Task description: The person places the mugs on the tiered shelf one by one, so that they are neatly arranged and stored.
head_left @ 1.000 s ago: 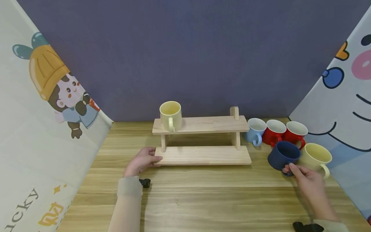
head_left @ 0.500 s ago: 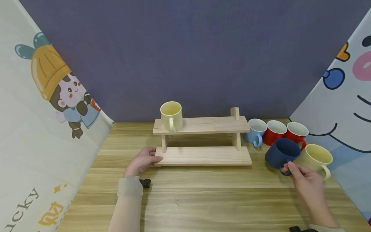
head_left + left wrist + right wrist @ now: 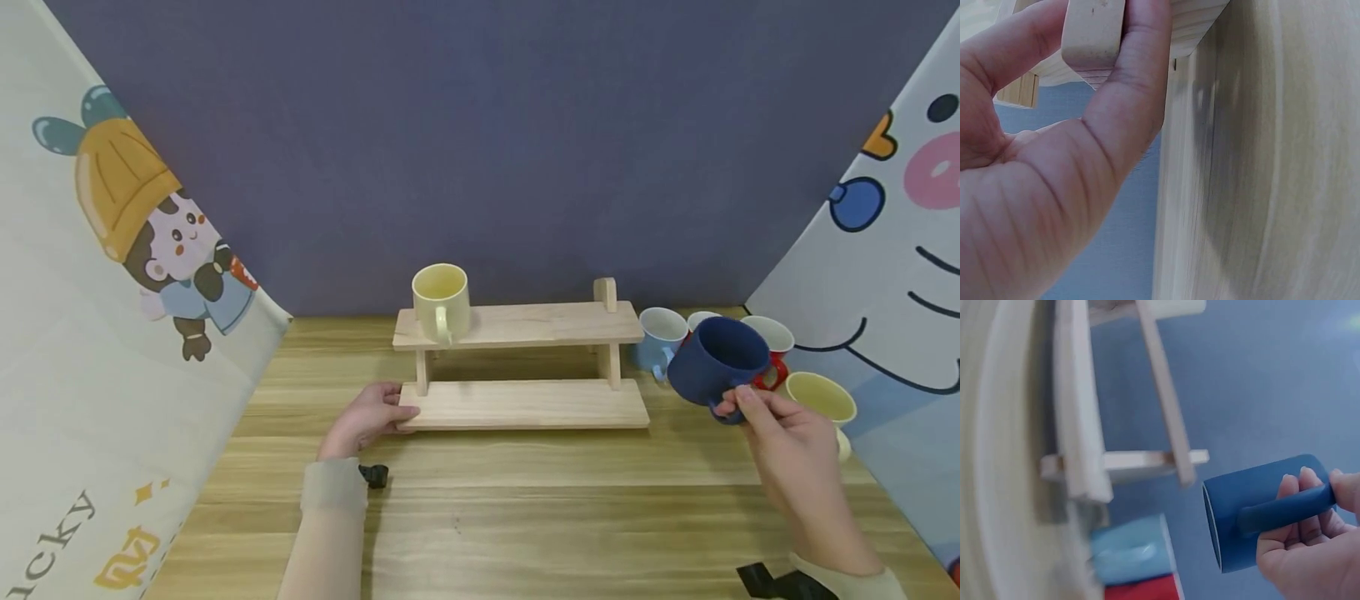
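My right hand grips the handle of a dark blue mug, held up above the table in front of the red mugs. In the right wrist view the fingers curl through the handle of the blue mug. A two-tier wooden shelf stands in the middle, and my left hand pinches the left end of its lower board. The left wrist view shows the board end between thumb and fingers. On the upper board's left end sits a pale yellow mug, upright.
Right of the shelf stand a light blue mug, a red mug, another red mug mostly hidden by the blue one, and a yellow mug. A dark wall rises behind the wooden table.
The dark blue mug has risen off the table and shifted slightly left in my right hand, now covering much of one red mug. My left hand stays on the shelf.
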{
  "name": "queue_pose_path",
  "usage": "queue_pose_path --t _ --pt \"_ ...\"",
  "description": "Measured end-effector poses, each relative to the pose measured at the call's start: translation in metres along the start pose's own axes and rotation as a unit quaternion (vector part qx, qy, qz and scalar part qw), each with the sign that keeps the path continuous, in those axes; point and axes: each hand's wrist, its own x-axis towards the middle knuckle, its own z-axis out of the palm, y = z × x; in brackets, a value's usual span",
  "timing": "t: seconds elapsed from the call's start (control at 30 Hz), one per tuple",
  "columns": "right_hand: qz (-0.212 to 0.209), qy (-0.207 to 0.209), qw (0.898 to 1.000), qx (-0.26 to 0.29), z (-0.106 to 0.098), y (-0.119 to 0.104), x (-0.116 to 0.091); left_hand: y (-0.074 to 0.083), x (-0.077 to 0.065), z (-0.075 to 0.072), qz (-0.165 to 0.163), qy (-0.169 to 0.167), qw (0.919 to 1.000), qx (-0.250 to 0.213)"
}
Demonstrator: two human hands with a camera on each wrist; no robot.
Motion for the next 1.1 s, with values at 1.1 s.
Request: queue_pose_path --t 1.1 --pt "0.018 -0.027 0.989 -0.147 0.163 0.015 0.045 -0.003 0.003 0.000 0.006 0.000 0.9998 -0.017"
